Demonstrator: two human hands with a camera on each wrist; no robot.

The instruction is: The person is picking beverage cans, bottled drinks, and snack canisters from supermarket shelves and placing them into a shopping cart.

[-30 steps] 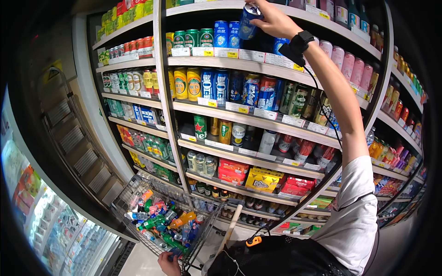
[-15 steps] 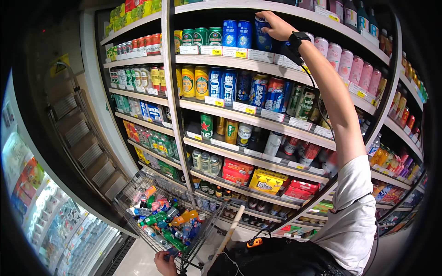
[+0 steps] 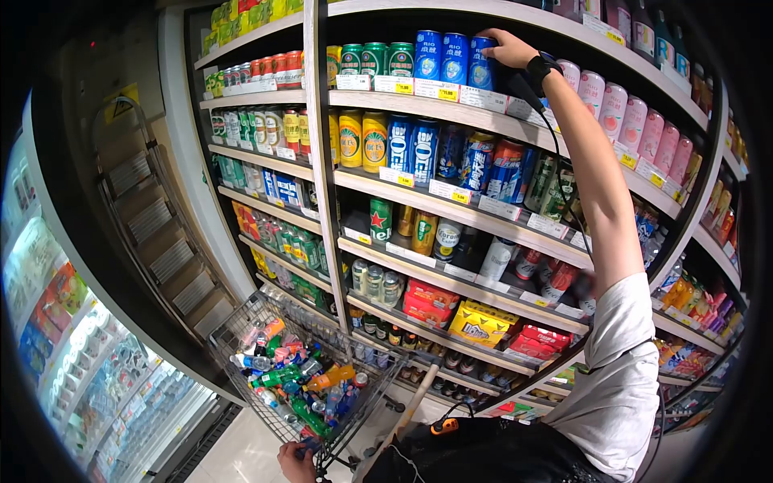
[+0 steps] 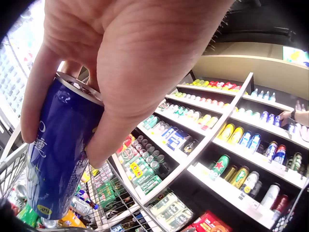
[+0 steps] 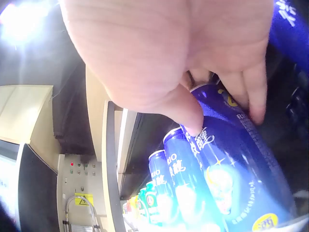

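My right hand (image 3: 513, 50) grips the top of a blue RIO can (image 3: 482, 63) standing on the upper shelf, beside two matching cans (image 3: 441, 56). In the right wrist view, thumb and fingers of the hand (image 5: 178, 53) wrap the upper part of that can (image 5: 236, 159). My left hand (image 3: 296, 464) is low at the cart's near end. The left wrist view shows that hand (image 4: 120, 63) holding a dark blue can (image 4: 65, 150) by its upper sides, above the cart's contents.
A wire cart (image 3: 362, 419) holds many bottles and cans. Shelves (image 3: 451, 187) of drinks rise ahead, with pink cans (image 3: 613, 105) right of my right hand. A ladder (image 3: 153, 217) leans at the left, near a lit cooler (image 3: 105, 378). A cable hangs along my right forearm.
My right hand has lowered the blue can from above the shelf edge to a place beside the matching cans. The view has shifted, so the shelves appear further right. The left hand stays by the cart.
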